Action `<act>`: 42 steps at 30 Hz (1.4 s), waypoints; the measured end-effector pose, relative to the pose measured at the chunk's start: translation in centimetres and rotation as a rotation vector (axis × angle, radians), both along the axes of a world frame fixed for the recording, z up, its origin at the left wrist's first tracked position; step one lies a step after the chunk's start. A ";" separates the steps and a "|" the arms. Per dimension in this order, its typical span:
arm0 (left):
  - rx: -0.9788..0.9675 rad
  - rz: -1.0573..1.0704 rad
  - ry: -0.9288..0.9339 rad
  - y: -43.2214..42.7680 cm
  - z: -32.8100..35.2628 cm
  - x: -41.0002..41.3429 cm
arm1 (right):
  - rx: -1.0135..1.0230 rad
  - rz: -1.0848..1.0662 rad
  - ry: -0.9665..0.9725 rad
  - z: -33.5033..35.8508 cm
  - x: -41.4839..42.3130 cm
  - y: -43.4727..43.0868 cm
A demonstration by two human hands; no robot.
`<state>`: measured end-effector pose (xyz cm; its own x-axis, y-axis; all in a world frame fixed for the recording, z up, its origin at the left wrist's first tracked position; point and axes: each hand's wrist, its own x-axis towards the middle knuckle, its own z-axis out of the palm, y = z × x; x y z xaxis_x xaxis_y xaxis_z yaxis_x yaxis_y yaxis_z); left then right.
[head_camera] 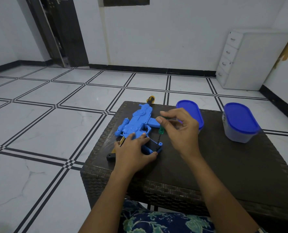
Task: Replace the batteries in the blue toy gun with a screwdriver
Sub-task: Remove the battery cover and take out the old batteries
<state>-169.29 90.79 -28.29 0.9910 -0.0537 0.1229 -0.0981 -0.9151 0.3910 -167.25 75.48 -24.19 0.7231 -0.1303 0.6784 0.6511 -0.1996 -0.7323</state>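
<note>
The blue toy gun [136,121] lies flat, muzzle away; screwdriver [161,129] tip-down

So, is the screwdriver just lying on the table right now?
No, the right hand pinches the screwdriver by its green handle, tip pointing down at the blue toy gun.
</note>
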 end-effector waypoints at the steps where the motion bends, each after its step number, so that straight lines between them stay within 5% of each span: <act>1: -0.002 0.001 0.001 0.0 0.0 0.0 | -0.006 0.012 0.021 0.1 -0.1 0.0; 5: 0.000 0.002 0.002 0.0 -0.1 0.1 | 0.030 0.104 0.121 0.1 -0.6 0.1; 12: 0.007 -0.008 0.005 0.0 -0.1 0.2 | -0.104 -0.034 -0.038 0.0 -0.1 0.2; 19: 0.013 -0.005 0.014 0.0 0.0 0.3 | -0.110 -0.013 0.055 -0.2 -0.4 0.1; 26: 0.021 -0.007 0.008 0.0 -0.1 0.2 | -0.209 -0.115 -0.142 -0.3 0.1 0.2; 42: 0.022 0.000 0.017 -0.1 0.3 0.0 | -0.169 -0.007 -0.095 0.1 0.1 -0.1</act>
